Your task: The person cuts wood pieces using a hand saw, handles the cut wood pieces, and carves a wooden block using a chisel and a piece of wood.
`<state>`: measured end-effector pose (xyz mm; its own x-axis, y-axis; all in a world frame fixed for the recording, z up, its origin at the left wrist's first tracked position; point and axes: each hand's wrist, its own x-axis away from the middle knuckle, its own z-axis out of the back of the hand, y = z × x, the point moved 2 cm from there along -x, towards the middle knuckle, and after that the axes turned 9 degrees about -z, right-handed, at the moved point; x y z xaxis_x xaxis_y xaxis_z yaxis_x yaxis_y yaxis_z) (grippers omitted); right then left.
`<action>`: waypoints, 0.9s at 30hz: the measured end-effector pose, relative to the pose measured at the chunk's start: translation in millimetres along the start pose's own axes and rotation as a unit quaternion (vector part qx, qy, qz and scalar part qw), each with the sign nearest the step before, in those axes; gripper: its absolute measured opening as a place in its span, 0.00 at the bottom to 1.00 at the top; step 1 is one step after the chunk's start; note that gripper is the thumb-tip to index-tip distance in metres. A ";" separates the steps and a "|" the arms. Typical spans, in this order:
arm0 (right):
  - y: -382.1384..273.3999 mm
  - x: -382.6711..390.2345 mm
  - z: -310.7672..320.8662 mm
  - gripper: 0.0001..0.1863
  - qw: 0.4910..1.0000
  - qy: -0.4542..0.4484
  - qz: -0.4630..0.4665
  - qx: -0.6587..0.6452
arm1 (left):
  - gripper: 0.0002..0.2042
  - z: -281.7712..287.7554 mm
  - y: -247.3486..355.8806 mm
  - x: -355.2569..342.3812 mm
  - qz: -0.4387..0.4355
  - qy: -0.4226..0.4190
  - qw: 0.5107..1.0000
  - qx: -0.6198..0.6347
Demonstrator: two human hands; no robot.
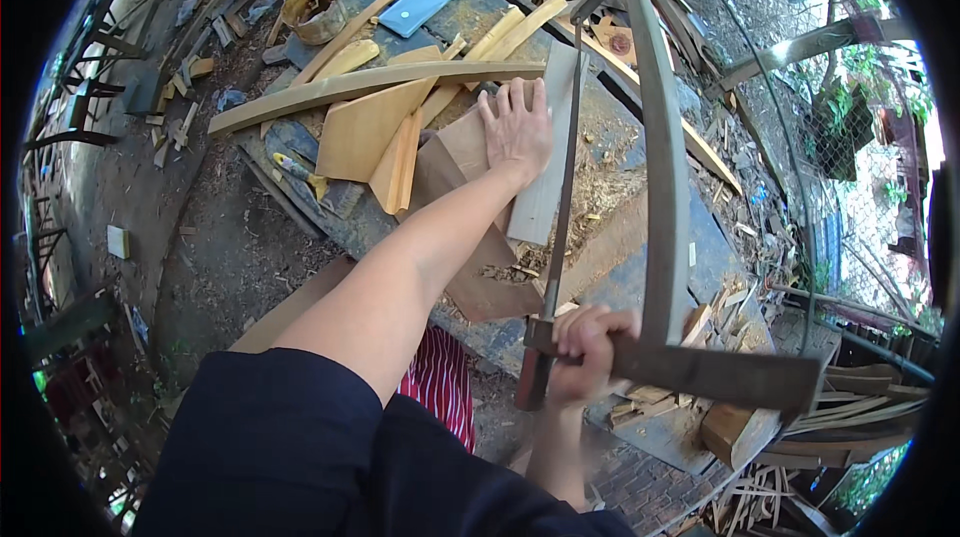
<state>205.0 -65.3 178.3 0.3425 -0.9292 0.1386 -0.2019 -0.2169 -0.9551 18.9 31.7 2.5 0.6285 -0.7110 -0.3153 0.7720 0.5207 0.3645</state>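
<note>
A large wooden frame saw (660, 167) stands in my right hand (588, 355), whose fingers wrap round the near end beside the handle. Its long narrow blade (567, 162) runs away from me along the right side of a pale grey plank (540, 202). Whether the teeth touch the wood I cannot tell. My left hand (518, 135) lies flat with fingers apart across the plank's left edge and a brown board (462, 147). Just beyond its fingertips a long curved wooden strip (350, 87) crosses the pile of cut pieces.
The worktable (715, 262) carries sawdust and offcuts. On it lie shaped wood pieces (365, 132), a light-blue flat case (420, 7) and a yellow-handled tool (298, 174). A worn bucket (312, 12) stands at the far left. A wood block (735, 434) sits at the near right corner.
</note>
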 end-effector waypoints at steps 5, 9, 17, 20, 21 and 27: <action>-13.5 -32.7 13.9 0.06 0.995 -0.043 -0.046 0.076 | 0.22 -1.6 -1.3 -16.7 0.033 -0.022 0.999 -0.012; 25.5 -15.5 37.5 0.06 0.995 -0.008 0.007 0.102 | 0.23 -7.5 0.1 -14.9 0.036 -0.032 0.998 -0.027; 64.4 9.7 40.1 0.08 0.988 0.001 0.040 0.152 | 0.25 -12.5 -6.8 2.4 -0.019 0.005 0.998 -0.061; 61.1 10.5 35.5 0.09 0.992 0.000 0.043 0.120 | 0.25 2.8 -4.2 1.8 -0.017 -0.034 0.999 -0.034; 56.5 7.7 30.3 0.09 0.994 0.008 0.038 0.098 | 0.25 5.1 -6.2 1.4 -0.019 -0.042 0.999 -0.019; 44.7 -101.7 -12.4 0.09 0.999 -0.018 0.037 -0.013 | 0.24 13.1 -2.8 -0.3 -0.007 -0.036 0.999 -0.014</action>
<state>149.8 15.7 124.8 0.3584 -0.9318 0.0575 -0.2519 -0.1558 -0.9551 15.3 24.2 13.1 0.6108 -0.7491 -0.2566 0.7829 0.5231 0.3367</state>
